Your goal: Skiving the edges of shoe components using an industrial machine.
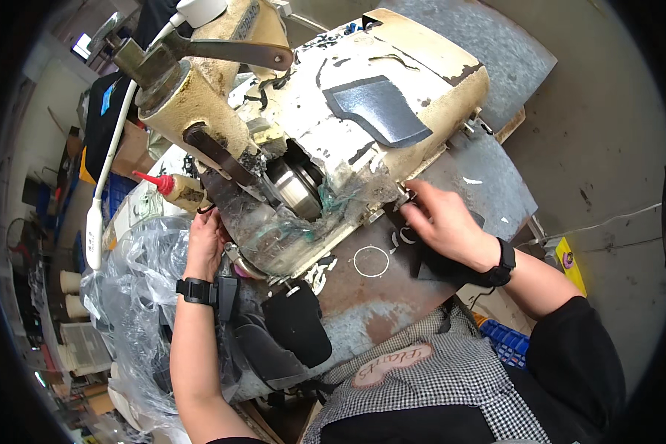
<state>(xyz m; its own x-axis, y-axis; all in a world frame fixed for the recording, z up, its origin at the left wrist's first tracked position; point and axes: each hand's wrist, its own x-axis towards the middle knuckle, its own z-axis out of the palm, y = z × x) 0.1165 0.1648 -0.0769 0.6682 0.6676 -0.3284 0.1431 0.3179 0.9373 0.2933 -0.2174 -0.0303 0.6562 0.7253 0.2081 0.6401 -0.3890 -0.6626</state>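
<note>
Metal knob (404,197), just right of frame centre on the cream machine (307,122), is being pinched from its right by the nearer right hand (451,226), while the left hand (206,243), centre-left, is showing too little to tell its grip.

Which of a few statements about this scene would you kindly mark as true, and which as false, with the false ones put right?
1. A dark flat piece lies on top of the cream machine. True.
2. The right hand is gripping the red-tipped bottle. False: that hand is at the front edge of the machine, and the bottle is over on the left.
3. The left hand is lower in the picture than the bottle. True.
4. The apron is plain red. False: it has a small black-and-white check.
5. Clear plastic sheeting is bunched up on the left side of the picture. True.
</note>
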